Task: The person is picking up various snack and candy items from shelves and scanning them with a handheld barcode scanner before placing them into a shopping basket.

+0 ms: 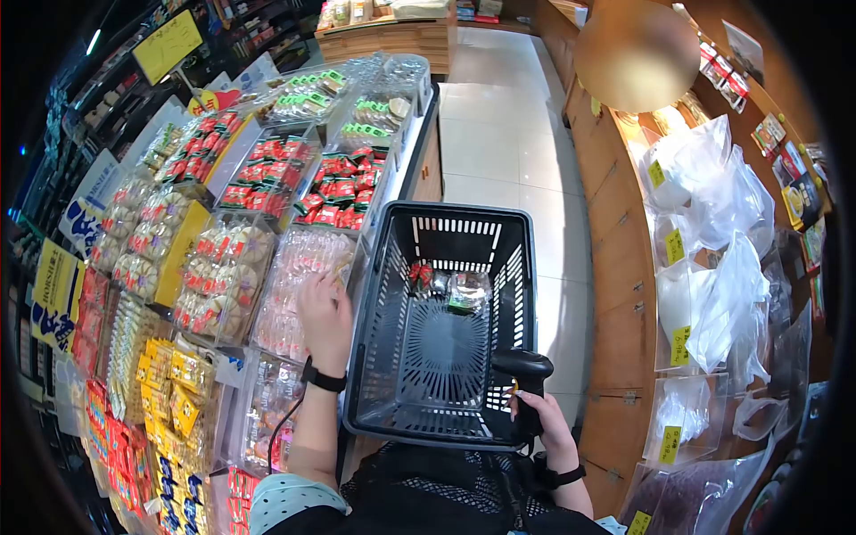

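My left hand (325, 308) reaches over a bin of clear-wrapped pale snacks (290, 290), its fingers bent at the packets; whether they grip one is hidden. On the right, my right hand (542, 415) is wrapped round the handle of a black handheld scanner (523, 364), over the near right corner of a black shopping basket (367, 357). Inside the basket, toward its far end, lie a small red packet (420, 275) and a clear pack with a green label (469, 292).
Bins of red packets (343, 192) and yellow packets (183, 392) fill the left display. Wooden cabinets (615, 267) with bagged goods (704, 312) line the right. A tiled aisle (499, 134) runs ahead. A person with a blurred head stands at the upper right.
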A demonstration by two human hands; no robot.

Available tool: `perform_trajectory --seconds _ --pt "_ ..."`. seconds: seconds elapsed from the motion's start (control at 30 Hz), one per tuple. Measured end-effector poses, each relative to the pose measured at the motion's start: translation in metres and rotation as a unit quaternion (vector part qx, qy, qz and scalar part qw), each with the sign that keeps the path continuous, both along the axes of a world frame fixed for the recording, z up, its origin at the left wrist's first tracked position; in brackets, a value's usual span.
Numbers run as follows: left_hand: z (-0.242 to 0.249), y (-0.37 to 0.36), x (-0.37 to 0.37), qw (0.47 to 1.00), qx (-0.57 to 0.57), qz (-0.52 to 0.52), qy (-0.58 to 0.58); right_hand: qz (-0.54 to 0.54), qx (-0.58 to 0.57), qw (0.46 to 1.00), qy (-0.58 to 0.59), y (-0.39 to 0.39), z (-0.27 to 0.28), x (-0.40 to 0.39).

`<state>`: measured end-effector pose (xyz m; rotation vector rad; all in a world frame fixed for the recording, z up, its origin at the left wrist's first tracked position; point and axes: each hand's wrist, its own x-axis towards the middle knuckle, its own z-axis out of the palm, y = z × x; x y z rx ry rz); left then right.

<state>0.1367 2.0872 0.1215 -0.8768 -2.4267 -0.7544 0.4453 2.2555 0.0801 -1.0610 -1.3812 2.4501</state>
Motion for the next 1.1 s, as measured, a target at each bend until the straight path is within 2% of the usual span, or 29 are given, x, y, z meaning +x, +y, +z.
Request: perform_trajectory --seconds 0.03,0.1,0.17,0.2,0.23,0.3,0.37,0.43,0.47,0.5,0.57,0.6,0.67,0.7,0.77,0.8,0.9,0.97,1.03,1.07,1.1 --pt "0.011 0.021 0.001 0.995 0.047 -0.072 -0.042 -0.005 -0.002 1.000 0.003 -0.001 -0.001 -0.001" --pt "0.012 0.064 0.001 0.974 0.056 -0.193 -0.102 -0.013 -0.004 1.000 0.003 -0.003 -0.002 -0.006" --pt "-0.023 0.109 -0.001 0.945 0.003 -0.276 -0.175 -0.013 -0.007 1.000 -0.002 -0.006 -0.004 -0.009" --pt "-0.046 0.130 -0.001 0.936 -0.033 -0.296 -0.186 0.004 0.047 0.998 -0.031 -0.006 -0.016 -0.007" --pt "-0.072 0.148 -0.002 0.926 -0.068 -0.315 -0.196 -0.001 0.046 0.998 -0.037 -0.006 -0.017 -0.010" --pt "-0.128 0.176 0.001 0.906 -0.215 -0.287 -0.226 0.022 0.153 0.986 -0.065 -0.010 -0.017 -0.016" --pt "-0.196 0.192 0.002 0.903 -0.281 -0.278 -0.171 0.013 0.195 0.978 -0.071 -0.011 -0.020 -0.017" --pt "-0.214 0.198 0.006 0.893 -0.296 -0.282 -0.190 0.002 0.282 0.957 -0.067 -0.009 -0.024 -0.018" --pt "-0.226 0.202 0.003 0.898 -0.298 -0.271 -0.175 -0.007 0.218 0.974 -0.063 -0.008 -0.029 -0.015" --pt "-0.238 0.207 0.002 0.904 -0.300 -0.259 -0.161 -0.011 0.220 0.973 -0.068 -0.008 -0.032 -0.014" --pt "-0.255 0.221 -0.005 0.892 -0.335 -0.239 -0.187 -0.077 0.106 0.989 -0.064 -0.008 -0.033 -0.017" --pt "-0.263 0.224 -0.008 0.893 -0.339 -0.244 -0.165 -0.069 0.119 0.988 -0.065 -0.009 -0.036 -0.017" --pt "-0.260 0.228 -0.010 0.888 -0.355 -0.249 -0.151 -0.064 0.155 0.983 -0.068 -0.015 -0.035 -0.023" --pt "-0.258 0.231 -0.014 0.873 -0.397 -0.233 -0.158 -0.013 0.243 0.966 -0.083 -0.018 -0.032 -0.027" --pt "-0.242 0.242 -0.012 0.854 -0.435 -0.238 -0.155 0.004 0.294 0.952 -0.086 -0.014 -0.030 -0.028" --pt "-0.269 0.248 -0.019 0.869 -0.420 -0.226 -0.128 -0.001 0.316 0.945 -0.082 -0.016 -0.033 -0.030" --pt "-0.268 0.239 -0.007 0.878 -0.414 -0.196 -0.141 -0.020 0.302 0.950 -0.076 -0.016 -0.038 -0.024" --pt "-0.262 0.237 -0.010 0.863 -0.432 -0.179 -0.191 -0.014 0.310 0.948 -0.072 -0.015 -0.036 -0.026" --pt "-0.251 0.223 -0.012 0.850 -0.320 -0.171 -0.382 0.002 0.303 0.950 -0.074 -0.015 -0.029 -0.028" --pt "-0.252 0.220 -0.014 0.875 -0.303 -0.166 -0.340 0.003 0.305 0.950 -0.070 -0.016 -0.028 -0.027" --pt "-0.247 0.217 -0.032 0.769 -0.264 -0.234 -0.533 0.005 0.302 0.951 -0.070 -0.017 -0.029 -0.025"
